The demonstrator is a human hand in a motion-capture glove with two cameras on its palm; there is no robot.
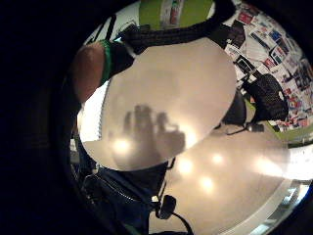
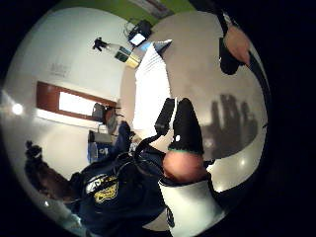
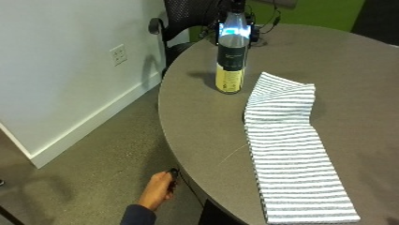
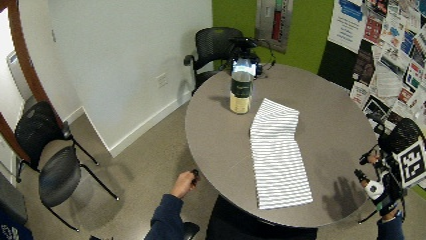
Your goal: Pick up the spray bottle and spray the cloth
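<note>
One round grey table [image 3: 205, 131] with a smooth matte top carried one spray bottle [image 3: 231, 56] and one cloth [image 3: 287, 145]. The bottle was tall and clear with a dark label band, yellowish liquid low down and a dark trigger head; it stood upright near the far edge, just beside the cloth's far end but apart from it. The cloth was soft, grey-and-white striped, folded into a long strip lying flat, with a rumpled fold at the far end. The gloved right hand [image 4: 373, 187] hung above the near right edge of the table in the wide view, well apart from bottle and cloth, fingers spread and holding nothing; its splayed shadow [image 4: 341, 197] fell on the bare tabletop. The bare left hand [image 3: 159, 187] sat below the table edge, curled round a small dark object. Three black mesh chairs showed in the wide view: one [image 4: 216, 42] behind the bottle, two [image 4: 50, 160] by the white wall. Posters [image 4: 389, 35] covered the right wall.
</note>
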